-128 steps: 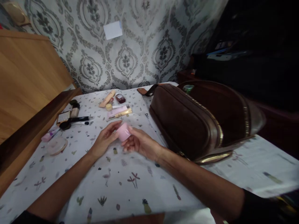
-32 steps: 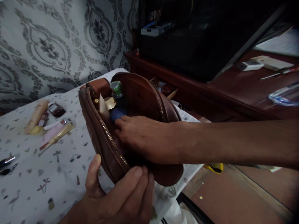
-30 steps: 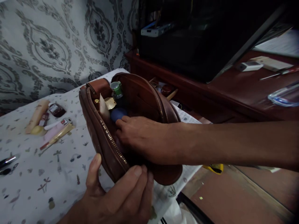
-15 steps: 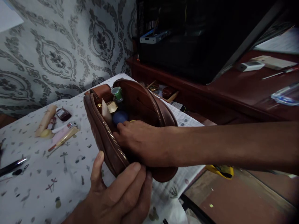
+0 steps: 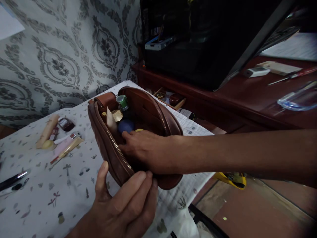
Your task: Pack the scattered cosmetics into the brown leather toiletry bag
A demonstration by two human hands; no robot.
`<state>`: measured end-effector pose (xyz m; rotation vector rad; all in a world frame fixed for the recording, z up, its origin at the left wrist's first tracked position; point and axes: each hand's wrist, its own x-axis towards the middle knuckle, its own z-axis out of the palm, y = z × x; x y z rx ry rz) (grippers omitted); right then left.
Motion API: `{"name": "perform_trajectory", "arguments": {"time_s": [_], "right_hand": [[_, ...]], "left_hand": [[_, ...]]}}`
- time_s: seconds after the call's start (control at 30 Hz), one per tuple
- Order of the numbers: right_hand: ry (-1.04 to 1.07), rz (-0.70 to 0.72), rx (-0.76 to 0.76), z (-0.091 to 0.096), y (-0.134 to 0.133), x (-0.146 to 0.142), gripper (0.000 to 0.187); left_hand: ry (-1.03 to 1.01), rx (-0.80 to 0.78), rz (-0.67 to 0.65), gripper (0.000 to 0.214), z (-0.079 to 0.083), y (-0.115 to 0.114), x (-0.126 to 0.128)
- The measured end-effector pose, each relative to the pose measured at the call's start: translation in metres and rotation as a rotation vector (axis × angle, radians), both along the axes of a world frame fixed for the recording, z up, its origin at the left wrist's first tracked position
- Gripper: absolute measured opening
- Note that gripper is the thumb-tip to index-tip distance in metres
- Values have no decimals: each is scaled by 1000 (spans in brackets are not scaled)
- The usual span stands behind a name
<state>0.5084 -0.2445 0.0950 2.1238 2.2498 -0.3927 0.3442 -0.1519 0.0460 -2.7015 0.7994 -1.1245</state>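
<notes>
A brown leather pouch (image 5: 148,109) with a gold zip stands unzipped on the patterned tablecloth (image 5: 49,185). My left hand (image 5: 123,205) grips the pouch's near end, thumb on the outer side, fingers wrapped over the rim. My right hand (image 5: 146,150) reaches inside the pouch, its fingers curled down among the contents; what they hold, if anything, is hidden. Inside show a green-capped bottle (image 5: 122,101), a blue round thing (image 5: 126,125) and a gold-wrapped item (image 5: 117,115).
Tubes and small cosmetics (image 5: 59,138) lie on the cloth at the left, with a black pen-like item (image 5: 12,180) near the left edge. A dark red wooden cabinet (image 5: 247,99) stands to the right. A yellow object (image 5: 231,178) lies on the floor below.
Earlier both hands held a pink jar over the table. Since then the right hand went into the pouch and the left took the pouch's end; in the last second little has moved.
</notes>
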Motion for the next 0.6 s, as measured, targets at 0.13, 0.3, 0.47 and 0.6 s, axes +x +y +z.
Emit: {"name": "perform_trajectory", "arguments": {"time_s": [0.13, 0.3, 0.47, 0.6], "right_hand": [[-11, -21, -16, 1, 3, -3, 35], [-30, -46, 11, 6, 0, 0, 33], [118, -210, 85, 32, -14, 12, 28], [110, -244, 46, 48, -19, 15, 10]], "left_hand": [[94, 10, 19, 32, 4, 0, -2], [98, 14, -5, 35, 8, 1, -2], [94, 3, -5, 31, 6, 2, -3], [98, -4, -13, 29, 5, 2, -4]]}}
